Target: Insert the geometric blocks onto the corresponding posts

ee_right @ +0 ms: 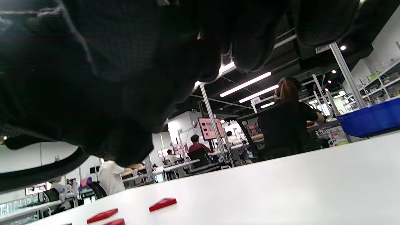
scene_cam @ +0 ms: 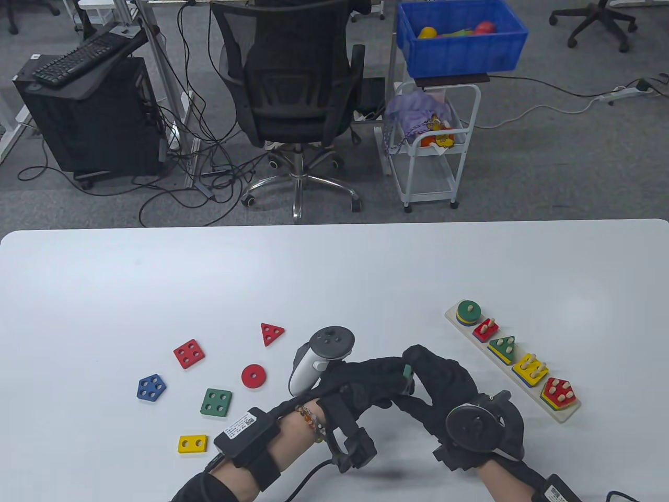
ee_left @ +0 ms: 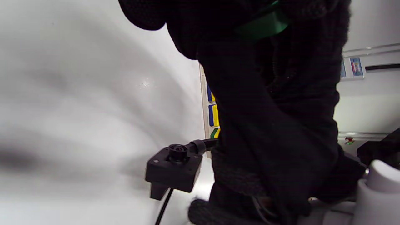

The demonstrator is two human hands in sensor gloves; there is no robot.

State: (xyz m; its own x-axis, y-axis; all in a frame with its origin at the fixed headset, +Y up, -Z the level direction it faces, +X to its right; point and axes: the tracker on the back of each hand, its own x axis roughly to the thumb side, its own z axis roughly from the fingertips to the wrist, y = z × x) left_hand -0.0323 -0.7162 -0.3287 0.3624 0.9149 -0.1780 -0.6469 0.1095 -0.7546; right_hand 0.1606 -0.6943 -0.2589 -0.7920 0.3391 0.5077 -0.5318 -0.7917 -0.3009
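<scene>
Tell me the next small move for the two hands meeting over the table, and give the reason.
Probably let the right hand take the green block alone and carry it right toward the post board. Both hands grip that block between them above the table, the left hand from the left, and the board lies on the right hand's side. The block's shape is hidden.

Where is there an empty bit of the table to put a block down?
The far half of the table is bare, and so is the stretch between the red triangle and the peg board. It is crowded at near left, round the red square, green square and blue pentagon.
</scene>
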